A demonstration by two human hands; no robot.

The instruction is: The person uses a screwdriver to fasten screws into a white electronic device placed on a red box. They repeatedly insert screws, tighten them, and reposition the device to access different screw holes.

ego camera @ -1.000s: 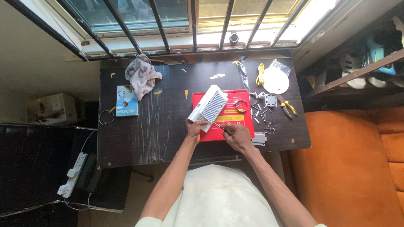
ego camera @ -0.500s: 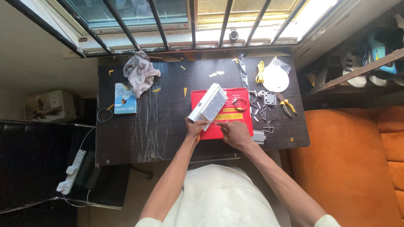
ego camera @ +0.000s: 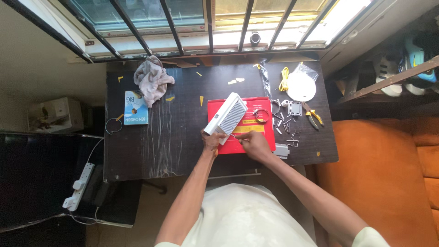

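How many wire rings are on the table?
2: one wire ring sits left of the blue book; another ring lies on the red box, right of the white device.

Left hand (ego camera: 212, 140) grips the near end of a white finned metal housing (ego camera: 227, 114), which lies tilted across a red box (ego camera: 256, 106) on the dark table (ego camera: 183, 137). Right hand (ego camera: 254, 143) holds a thin screwdriver (ego camera: 234, 136), tip at the housing's near corner, just beside the left hand. Right of the right hand: loose screws (ego camera: 287, 124), pliers with yellow handles (ego camera: 313, 115), a white disc (ego camera: 300, 87). Well left of the left hand: a blue book (ego camera: 136, 108) and a grey cloth (ego camera: 152, 78)
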